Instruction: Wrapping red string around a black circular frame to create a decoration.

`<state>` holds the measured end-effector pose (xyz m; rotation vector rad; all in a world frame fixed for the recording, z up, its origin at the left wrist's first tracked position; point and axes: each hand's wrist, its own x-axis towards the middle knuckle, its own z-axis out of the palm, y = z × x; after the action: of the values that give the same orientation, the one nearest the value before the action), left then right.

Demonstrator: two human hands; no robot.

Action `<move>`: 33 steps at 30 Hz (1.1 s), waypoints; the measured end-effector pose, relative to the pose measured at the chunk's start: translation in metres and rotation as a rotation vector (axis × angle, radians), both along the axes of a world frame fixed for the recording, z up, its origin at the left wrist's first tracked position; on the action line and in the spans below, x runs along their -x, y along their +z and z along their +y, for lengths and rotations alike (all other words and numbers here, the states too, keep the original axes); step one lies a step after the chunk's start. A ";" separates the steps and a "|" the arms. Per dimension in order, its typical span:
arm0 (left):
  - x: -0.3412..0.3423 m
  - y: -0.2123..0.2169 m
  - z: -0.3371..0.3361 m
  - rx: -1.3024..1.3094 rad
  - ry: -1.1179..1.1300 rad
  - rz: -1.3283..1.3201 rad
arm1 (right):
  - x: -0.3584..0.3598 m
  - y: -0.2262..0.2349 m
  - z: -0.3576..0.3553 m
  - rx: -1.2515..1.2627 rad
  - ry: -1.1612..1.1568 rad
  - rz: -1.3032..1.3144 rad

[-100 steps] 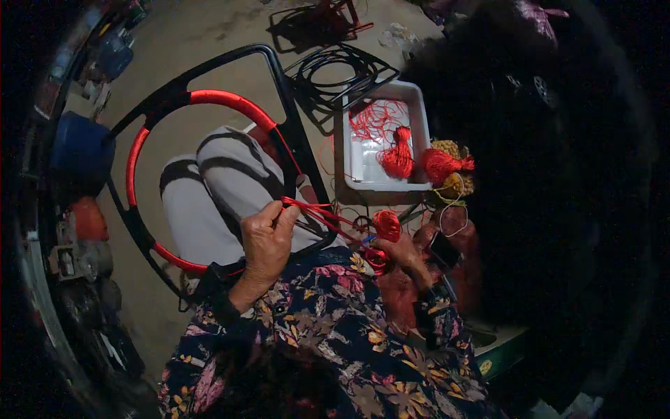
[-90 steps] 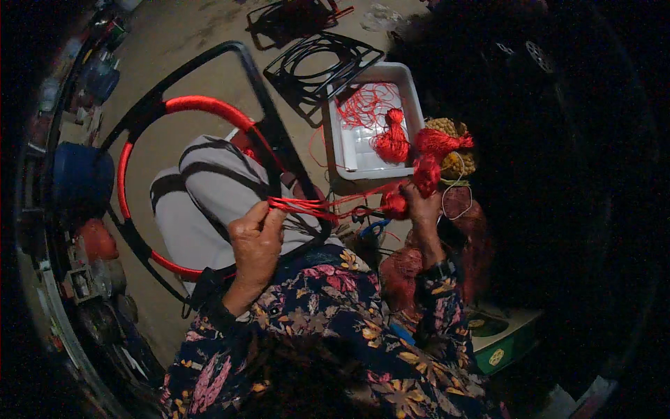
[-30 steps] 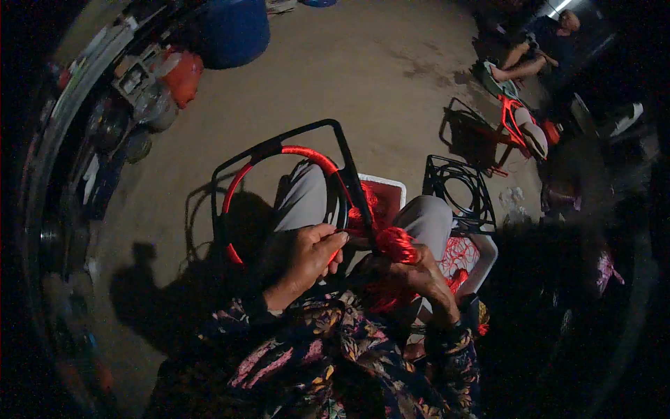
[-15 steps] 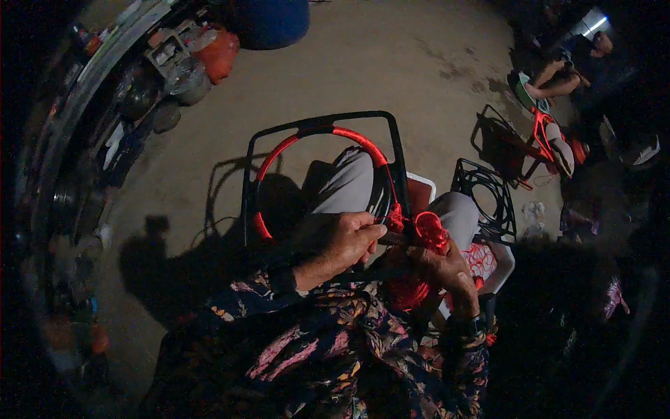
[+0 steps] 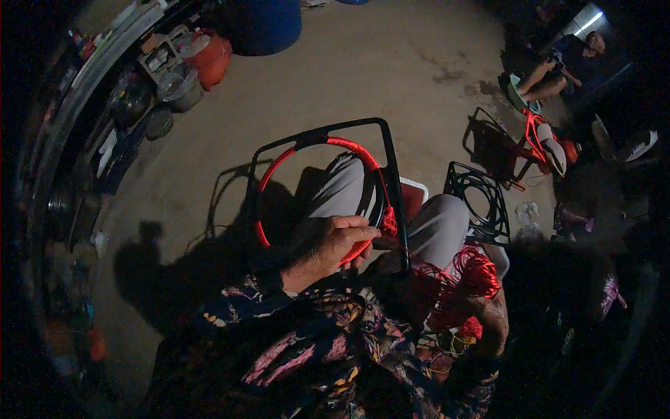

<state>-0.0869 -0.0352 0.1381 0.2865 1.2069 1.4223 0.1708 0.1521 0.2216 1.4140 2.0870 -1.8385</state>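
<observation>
A black square frame (image 5: 393, 167) with a round ring inside stands over my lap. Glossy red cord (image 5: 358, 148) is wound tightly round parts of the ring, while other stretches stay bare black. My left hand (image 5: 328, 246) closes on the ring's near right side, thumb and forefinger pinched at the wrapped part. A small red tangle of cord (image 5: 389, 222) hangs at the ring's right. Low on the right, my right hand (image 5: 494, 315) is closed on a loose bundle of red cord (image 5: 479, 271); its fingers are mostly hidden by the strands and shadow.
A second black frame (image 5: 481, 199) lies beyond my right knee (image 5: 441, 220). A red stool (image 5: 536, 143) stands farther right, near a seated person (image 5: 558, 70). A blue barrel (image 5: 265, 28), an orange bag (image 5: 211, 59) and assorted clutter line the far left.
My right hand has moved right and down, away from the ring, with the red cord bundle. My left hand has shifted slightly left and down at the ring.
</observation>
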 end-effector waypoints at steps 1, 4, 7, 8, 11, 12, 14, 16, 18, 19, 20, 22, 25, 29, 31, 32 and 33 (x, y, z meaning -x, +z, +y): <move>0.001 0.000 0.001 -0.005 -0.004 0.000 | -0.009 -0.008 0.001 -0.049 -0.041 0.014; 0.001 0.001 0.002 -0.023 0.075 -0.178 | -0.017 -0.013 0.004 -0.144 -0.122 0.045; 0.003 -0.007 0.002 -0.025 0.026 -0.143 | -0.003 0.005 -0.001 0.000 0.010 0.111; 0.003 -0.013 0.002 -0.035 0.024 -0.167 | 0.003 0.008 -0.014 0.070 -0.155 0.258; 0.002 -0.022 0.004 -0.053 0.031 -0.188 | -0.009 -0.006 -0.002 0.132 -0.174 0.308; 0.001 -0.023 0.005 -0.057 0.040 -0.186 | -0.012 -0.012 0.001 0.132 -0.105 0.258; -0.002 -0.015 0.006 -0.030 0.024 -0.076 | -0.013 -0.021 0.004 0.016 -0.067 0.195; -0.006 -0.013 0.008 -0.004 0.006 0.035 | -0.002 -0.035 0.017 0.056 -0.188 0.152; -0.009 -0.014 0.007 -0.017 -0.021 0.274 | 0.011 -0.049 0.027 -0.053 -0.064 0.166; -0.010 -0.013 0.010 -0.017 -0.025 0.278 | 0.013 -0.053 0.025 -0.075 -0.041 0.173; -0.011 -0.010 0.013 -0.035 -0.030 0.311 | 0.016 -0.054 0.022 -0.098 -0.021 0.180; -0.013 -0.002 0.015 -0.042 -0.023 0.346 | 0.034 -0.053 0.014 -0.126 0.043 0.237; -0.017 -0.002 0.018 -0.072 -0.041 0.397 | 0.069 -0.033 -0.008 -0.143 -0.002 0.241; -0.033 -0.011 0.033 -0.100 -0.083 0.450 | 0.065 -0.040 -0.002 -0.175 -0.190 0.344; -0.032 -0.026 0.035 -0.188 -0.093 0.757 | 0.069 -0.045 -0.002 -0.145 -0.169 0.430; -0.032 -0.032 0.035 -0.180 -0.084 0.760 | 0.071 -0.043 -0.004 -0.139 -0.159 0.432; -0.030 -0.029 0.037 -0.107 -0.120 0.693 | 0.072 -0.037 -0.009 -0.134 -0.143 0.321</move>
<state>-0.0565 0.0023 0.1090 0.9683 1.6299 1.3198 0.0985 0.1432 0.1846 1.4107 2.3503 -2.1436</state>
